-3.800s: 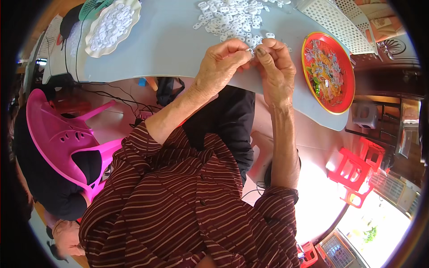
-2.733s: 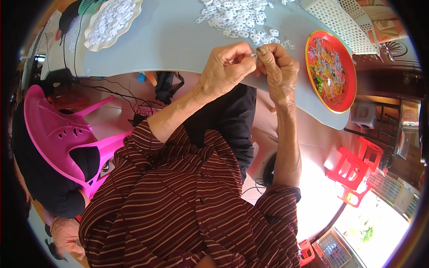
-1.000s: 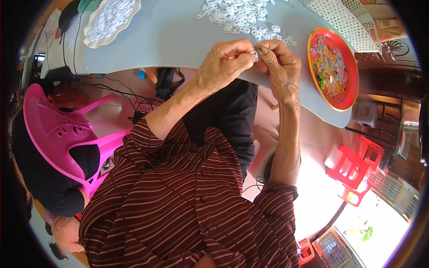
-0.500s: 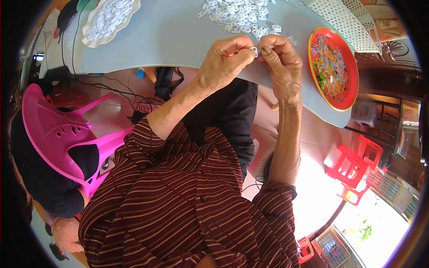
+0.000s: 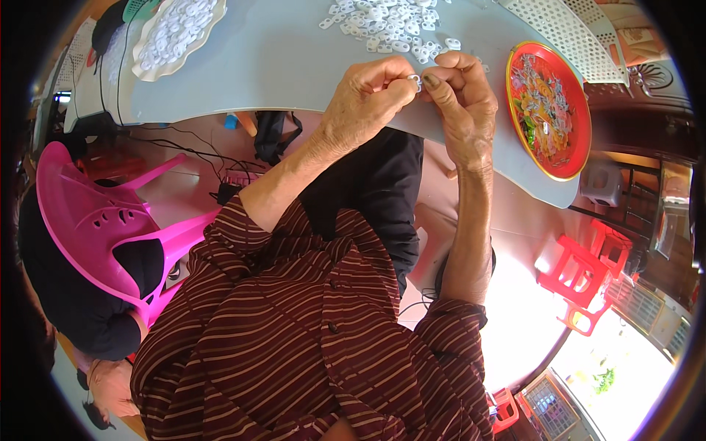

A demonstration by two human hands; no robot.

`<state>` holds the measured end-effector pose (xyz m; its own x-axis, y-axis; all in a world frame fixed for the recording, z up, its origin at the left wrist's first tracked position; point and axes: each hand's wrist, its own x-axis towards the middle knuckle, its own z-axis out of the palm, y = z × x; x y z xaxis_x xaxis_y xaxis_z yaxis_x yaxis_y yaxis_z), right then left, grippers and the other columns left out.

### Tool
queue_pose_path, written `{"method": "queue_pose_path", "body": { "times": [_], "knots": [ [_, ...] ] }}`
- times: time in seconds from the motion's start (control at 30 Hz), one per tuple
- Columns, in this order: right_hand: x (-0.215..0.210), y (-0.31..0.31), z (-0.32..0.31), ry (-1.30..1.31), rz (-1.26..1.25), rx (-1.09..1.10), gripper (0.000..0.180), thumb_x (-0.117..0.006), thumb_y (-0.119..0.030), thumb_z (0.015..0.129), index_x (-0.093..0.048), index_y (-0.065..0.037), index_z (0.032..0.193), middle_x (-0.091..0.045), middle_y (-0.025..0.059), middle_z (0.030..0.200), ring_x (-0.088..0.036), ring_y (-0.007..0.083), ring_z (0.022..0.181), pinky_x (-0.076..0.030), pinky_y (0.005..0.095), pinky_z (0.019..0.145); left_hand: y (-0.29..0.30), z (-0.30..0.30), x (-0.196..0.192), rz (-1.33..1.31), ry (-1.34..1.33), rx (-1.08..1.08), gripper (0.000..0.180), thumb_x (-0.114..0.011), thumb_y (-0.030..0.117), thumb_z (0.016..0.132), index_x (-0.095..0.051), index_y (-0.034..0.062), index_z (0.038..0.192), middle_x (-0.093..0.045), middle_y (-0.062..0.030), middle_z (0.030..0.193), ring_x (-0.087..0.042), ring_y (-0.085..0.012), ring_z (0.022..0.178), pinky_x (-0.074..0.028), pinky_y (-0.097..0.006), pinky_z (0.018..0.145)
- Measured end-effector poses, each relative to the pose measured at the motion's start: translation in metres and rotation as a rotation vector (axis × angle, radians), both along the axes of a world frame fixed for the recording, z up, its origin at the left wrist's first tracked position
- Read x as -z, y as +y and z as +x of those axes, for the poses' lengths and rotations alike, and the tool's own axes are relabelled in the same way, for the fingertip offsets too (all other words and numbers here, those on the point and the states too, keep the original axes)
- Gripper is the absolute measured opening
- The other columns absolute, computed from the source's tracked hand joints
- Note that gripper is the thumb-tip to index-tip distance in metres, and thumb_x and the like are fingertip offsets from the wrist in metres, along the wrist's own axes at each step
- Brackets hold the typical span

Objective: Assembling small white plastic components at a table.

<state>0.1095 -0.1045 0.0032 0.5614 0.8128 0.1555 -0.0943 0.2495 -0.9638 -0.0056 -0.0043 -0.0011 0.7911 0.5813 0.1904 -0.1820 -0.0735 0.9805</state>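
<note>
Pinched between the thumb and bent forefinger of my left hand (image 5: 368, 99) is a small white plastic piece (image 5: 418, 82) with holes in it. My right hand (image 5: 467, 110) is closed right beside it, thumb and fingertips meeting at the piece's edge. Whatever those right fingertips hold is too small to make out. Both hands are held over the table's near edge. Just beyond them lies a loose heap of similar white pieces (image 5: 386, 26). To the right of my right hand, a red round tray (image 5: 581, 140) with a gold rim holds many small silvery bits.
On the grey table (image 5: 243, 81), a scalloped white dish (image 5: 151, 72) full of white pieces stands at the far left. A perforated pale panel (image 5: 559, 37) is behind the red tray. A pink chair (image 5: 81, 220) with a seated person is at left; red stools (image 5: 573, 272) stand at right.
Both hands stay almost in place with the white piece between them. The right thumb and fingertips have shifted slightly left and up.
</note>
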Motion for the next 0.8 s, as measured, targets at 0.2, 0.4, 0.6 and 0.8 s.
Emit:
{"method": "queue_pose_path", "body": {
  "times": [0.2,0.4,0.6,0.8],
  "knots": [
    [0.003,0.0,0.0,-0.094,-0.036,0.033,0.019,-0.062,-0.001,0.086,-0.054,-0.001,0.103,-0.062,0.0042,0.084,-0.058,0.0094,0.077,-0.047,0.0218,0.07,0.001,0.0,0.0,-0.003,0.022,0.011,0.014,-0.053,0.007,0.082,-0.05,0.0021,0.069,-0.041,0.005,0.059,-0.036,-0.0021,0.055,-0.03,-0.02,0.048],
    [0.002,-0.001,-0.003,-0.208,-0.024,0.041,0.015,-0.06,-0.003,0.088,-0.054,-0.001,0.101,-0.062,0.0044,0.082,-0.058,0.0086,0.075,-0.047,0.0215,0.069,0.008,0.001,0.004,0.075,0.035,0.052,0.016,-0.051,0.007,0.083,-0.05,0.0027,0.068,-0.041,0.005,0.058,-0.036,-0.002,0.055,-0.03,-0.02,0.048],
    [0.002,-0.002,-0.005,-0.308,-0.041,0.022,0.012,-0.057,-0.007,0.091,-0.055,-0.001,0.101,-0.063,0.004,0.077,-0.058,0.0081,0.072,-0.047,0.0217,0.066,0.01,-0.003,0.002,0.046,-0.004,0.161,0.017,-0.05,0.011,0.083,-0.053,0.0025,0.068,-0.044,0.0041,0.058,-0.039,-0.0034,0.055,-0.033,-0.022,0.05],
    [-0.002,-0.001,-0.01,-0.432,-0.096,0.096,0.011,-0.053,-0.006,0.092,-0.055,-0.002,0.102,-0.064,0.0047,0.078,-0.057,0.0082,0.071,-0.047,0.0227,0.065,0.004,-0.002,0.0,0.084,0.024,0.091,0.018,-0.051,0.01,0.084,-0.051,0.0005,0.069,-0.041,0.004,0.057,-0.037,-0.0032,0.055,-0.032,-0.022,0.048]
  ]
}}
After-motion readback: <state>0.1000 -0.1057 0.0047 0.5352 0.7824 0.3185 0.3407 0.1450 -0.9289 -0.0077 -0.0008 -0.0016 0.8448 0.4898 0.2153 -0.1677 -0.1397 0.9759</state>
